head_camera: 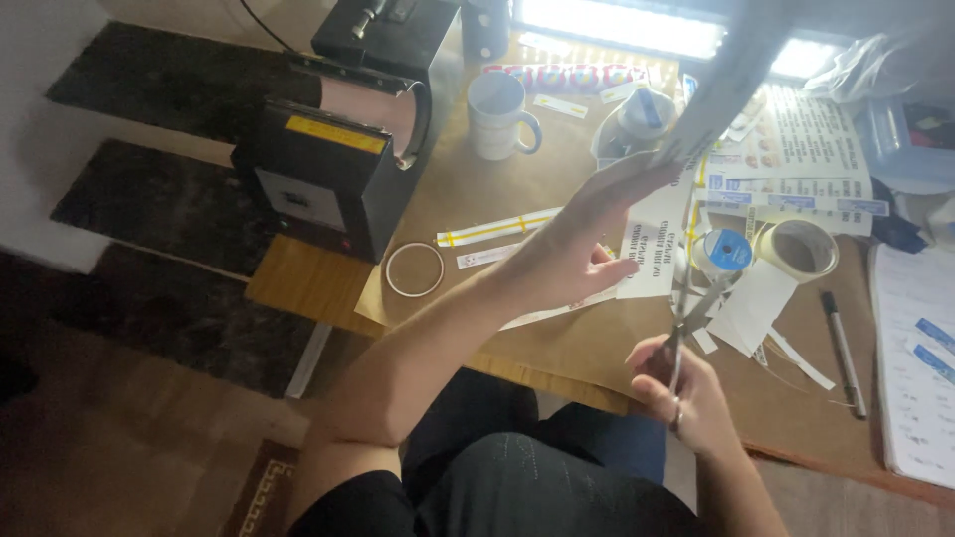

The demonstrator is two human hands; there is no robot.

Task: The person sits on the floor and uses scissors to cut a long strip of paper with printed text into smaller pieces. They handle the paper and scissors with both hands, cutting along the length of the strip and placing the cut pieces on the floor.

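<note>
Nearby, mug (498,114) & tape roll (800,249); raised sheet (731,75) probably hides prints.

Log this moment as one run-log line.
left hand: raised, holding printed sheet | right hand: gripping scissors | table: mug, tape roll, pen

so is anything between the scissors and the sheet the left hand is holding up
Nothing visible. The scissors in the right hand point up toward the sheet, which the left hand lifts above the table; only open air shows between blades and paper.
</note>
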